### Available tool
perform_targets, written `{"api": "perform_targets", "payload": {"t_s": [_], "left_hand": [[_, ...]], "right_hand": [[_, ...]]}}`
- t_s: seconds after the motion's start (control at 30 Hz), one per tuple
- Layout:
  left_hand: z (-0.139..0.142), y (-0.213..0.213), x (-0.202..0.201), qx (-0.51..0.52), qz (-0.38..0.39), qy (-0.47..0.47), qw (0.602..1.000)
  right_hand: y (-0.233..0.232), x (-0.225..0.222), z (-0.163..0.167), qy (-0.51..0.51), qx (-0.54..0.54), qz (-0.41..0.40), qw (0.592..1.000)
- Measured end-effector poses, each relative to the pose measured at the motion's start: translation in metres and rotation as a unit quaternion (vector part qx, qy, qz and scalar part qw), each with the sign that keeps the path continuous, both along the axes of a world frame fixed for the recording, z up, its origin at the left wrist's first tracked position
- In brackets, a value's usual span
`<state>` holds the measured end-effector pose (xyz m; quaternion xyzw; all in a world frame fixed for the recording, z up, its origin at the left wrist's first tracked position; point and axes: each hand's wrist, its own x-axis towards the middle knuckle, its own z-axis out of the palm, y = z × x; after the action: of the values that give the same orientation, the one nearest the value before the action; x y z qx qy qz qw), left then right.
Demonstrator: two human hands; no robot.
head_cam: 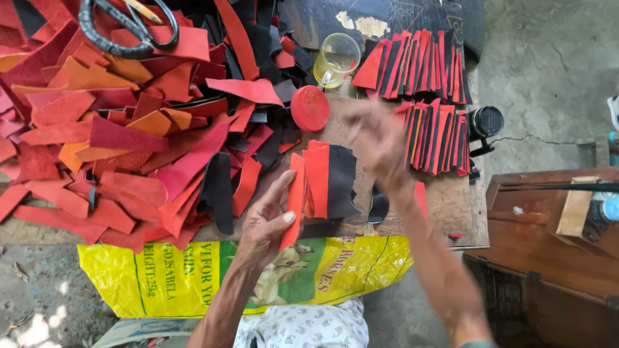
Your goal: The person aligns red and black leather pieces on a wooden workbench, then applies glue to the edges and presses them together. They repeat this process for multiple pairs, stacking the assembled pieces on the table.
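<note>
A worn wooden desk (451, 200) carries a heap of red, orange and black leather scraps (129, 129) toward its left edge. Two fanned rows of cut strips (425, 96) already lie at the right edge; the heap remains unsorted. The left hand (267, 222) pinches a small stack of red and black leather pieces (322, 180) near the front edge; the right hand (377, 138) is blurred, its grip impossible to tell.

Lower centre of frame: bare left hand (267, 222) and right hand (380, 145), blurred; forearms unsleeved. White garment (303, 328) with small dark repeating print at bottom edge.
</note>
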<state>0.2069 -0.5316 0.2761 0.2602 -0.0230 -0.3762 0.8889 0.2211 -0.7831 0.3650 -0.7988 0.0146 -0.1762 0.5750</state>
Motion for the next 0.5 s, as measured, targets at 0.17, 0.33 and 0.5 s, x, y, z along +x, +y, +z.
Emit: {"api": "perform_targets", "payload": {"t_s": [0.17, 0.33, 0.5], "left_hand": [[0.024, -0.009, -0.021, -0.018, -0.030, -0.021, 0.999], [0.043, -0.018, -0.042, -0.024, -0.018, -0.104, 0.994], [0.052, -0.018, -0.055, -0.027, -0.036, -0.094, 0.995]], "right_hand": [[0.092, -0.092, -0.042, -0.065, 0.026, -0.123, 0.990], [0.094, -0.118, -0.037, -0.058, 0.020, -0.122, 0.991], [0.091, -0.135, -0.028, -0.062, 0.022, -0.101, 0.993]]}}
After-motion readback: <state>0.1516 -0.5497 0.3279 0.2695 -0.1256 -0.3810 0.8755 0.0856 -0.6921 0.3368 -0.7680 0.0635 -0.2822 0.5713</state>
